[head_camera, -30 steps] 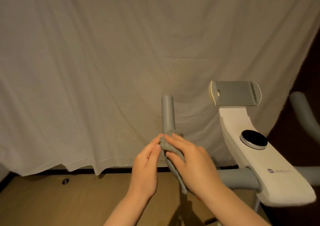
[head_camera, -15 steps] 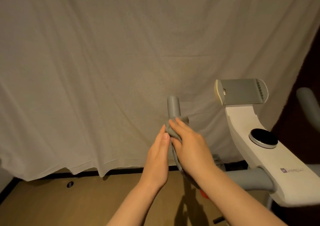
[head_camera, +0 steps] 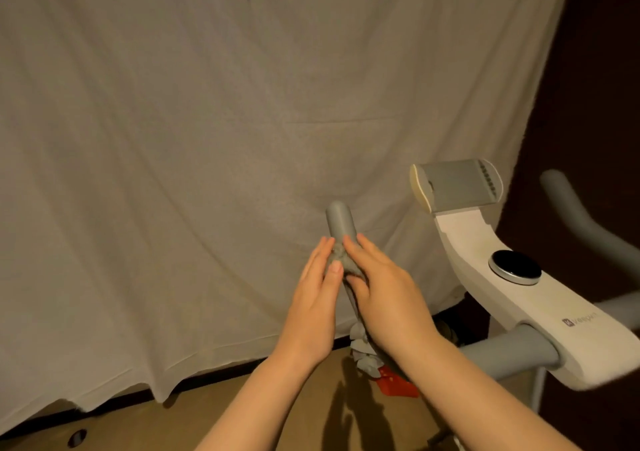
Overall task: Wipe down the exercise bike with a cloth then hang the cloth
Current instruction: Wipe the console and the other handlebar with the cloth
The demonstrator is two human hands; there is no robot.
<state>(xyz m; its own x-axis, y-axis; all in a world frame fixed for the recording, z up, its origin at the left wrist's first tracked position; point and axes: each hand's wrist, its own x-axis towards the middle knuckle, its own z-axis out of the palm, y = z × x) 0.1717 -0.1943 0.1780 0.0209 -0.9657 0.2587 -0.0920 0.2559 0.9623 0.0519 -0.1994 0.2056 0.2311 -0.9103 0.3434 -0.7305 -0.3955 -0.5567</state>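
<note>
The exercise bike's grey left handlebar (head_camera: 341,222) stands upright in the middle of the view. A grey cloth (head_camera: 341,260) is wrapped around it just below its rounded tip, and the cloth's tail hangs down under my wrists. My right hand (head_camera: 388,298) holds the cloth against the bar, fingers over it and thumb beneath. My left hand (head_camera: 311,308) presses the cloth from the left side with straight fingers. The white bike console (head_camera: 540,312) lies to the right.
A round black dial (head_camera: 515,267) and a grey device holder (head_camera: 457,187) sit on the console. The right handlebar (head_camera: 575,215) curves up at the far right. A pale sheet (head_camera: 207,139) hangs behind. A red object (head_camera: 394,383) lies on the brown floor.
Both hands slid the cloth up the left handlebar towards its tip. More of the cloth's tail now hangs below my right wrist.
</note>
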